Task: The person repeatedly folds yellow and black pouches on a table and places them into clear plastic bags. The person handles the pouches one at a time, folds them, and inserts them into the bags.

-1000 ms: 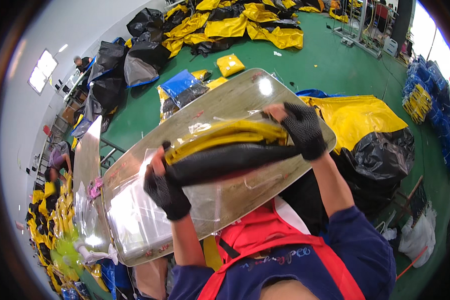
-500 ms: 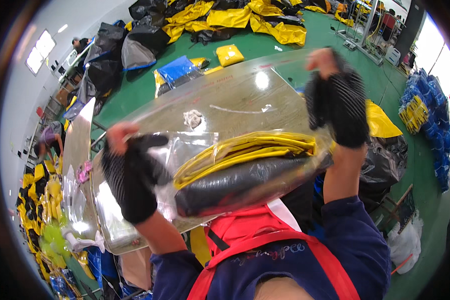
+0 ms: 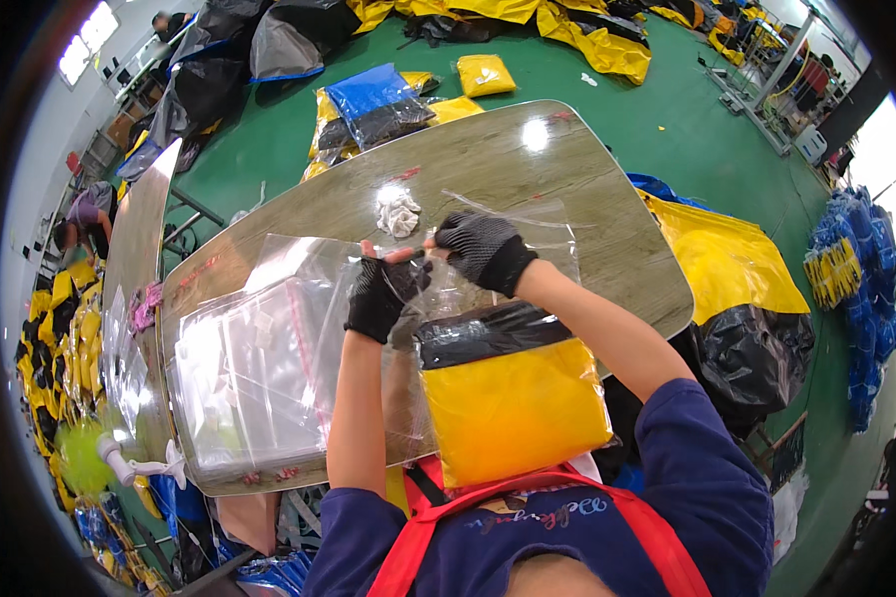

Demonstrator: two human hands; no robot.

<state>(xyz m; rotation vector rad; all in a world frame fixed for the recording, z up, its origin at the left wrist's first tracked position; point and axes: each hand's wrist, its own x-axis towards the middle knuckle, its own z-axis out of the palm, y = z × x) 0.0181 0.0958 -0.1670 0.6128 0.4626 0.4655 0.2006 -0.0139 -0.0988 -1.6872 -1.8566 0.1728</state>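
Note:
A clear plastic bag (image 3: 543, 234) lies at the near side of the wood-grain table (image 3: 508, 139), its open end pointing away from me. Inside it is a folded yellow and black sheet (image 3: 513, 403), the black band toward the far end. My left hand (image 3: 383, 289), in a black glove with bare fingertips, pinches the bag's far edge. Close beside it, my right hand (image 3: 483, 251), gloved alike, has its fingers closed on the same edge. Just beyond the hands rests a crumpled white wad (image 3: 397, 211).
A stack of flat clear bags (image 3: 254, 368) covers the table's left part. Yellow and black bundles (image 3: 747, 289) stand at the right. Packed blue and yellow parcels (image 3: 373, 104) lie on the green floor (image 3: 587, 124) beyond. A person (image 3: 90, 214) bends over at the far left.
Both hands have come down and closer together. The bag with the folded sheet has dropped from a raised, tilted position onto the table's near side, its yellow face now up.

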